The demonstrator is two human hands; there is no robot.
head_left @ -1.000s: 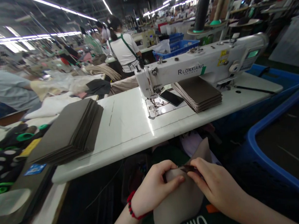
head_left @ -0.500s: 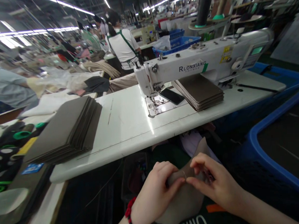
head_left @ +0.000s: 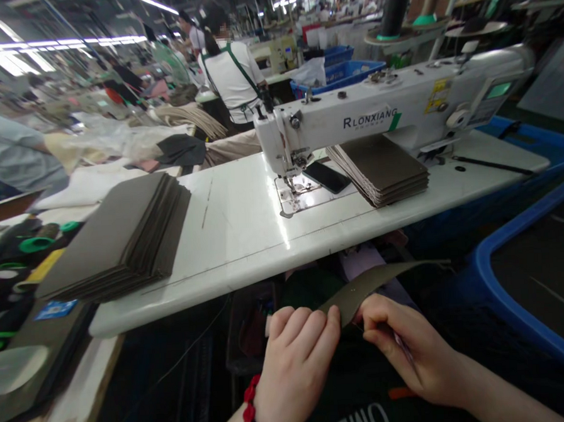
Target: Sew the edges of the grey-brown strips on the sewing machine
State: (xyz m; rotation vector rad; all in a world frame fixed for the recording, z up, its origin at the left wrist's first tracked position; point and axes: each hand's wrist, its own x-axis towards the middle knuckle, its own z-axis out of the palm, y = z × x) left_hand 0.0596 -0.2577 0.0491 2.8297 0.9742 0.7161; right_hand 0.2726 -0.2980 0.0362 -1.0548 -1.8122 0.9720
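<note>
My left hand (head_left: 299, 355), with a red beaded bracelet at the wrist, is closed on one end of a flat grey-brown panel (head_left: 361, 287). The panel looks like cloth or thin leather and bows up to the right, its far end free over the dark gap in front of the table. At the panel's lower edge is my right hand (head_left: 407, 343), fingers curled and closed. A slim pinkish strip shows inside that palm, mostly hidden, and its kind is unclear. Close to the right fingertips there seems to be a fine thread.
A white sewing machine (head_left: 376, 111) stands on the table (head_left: 235, 220) before me. A phone (head_left: 326, 177) and a stack of similar panels (head_left: 384, 168) lie by its needle. Another stack (head_left: 108, 239) sits left. At right is a blue basket (head_left: 486, 269); a co-worker (head_left: 234, 75) is beyond.
The panel has turned from a lowered, underside-up position to lie bowed across, its end swung to the right. My left hand has rolled over, knuckles up; the thumbs no longer meet at its edge.
</note>
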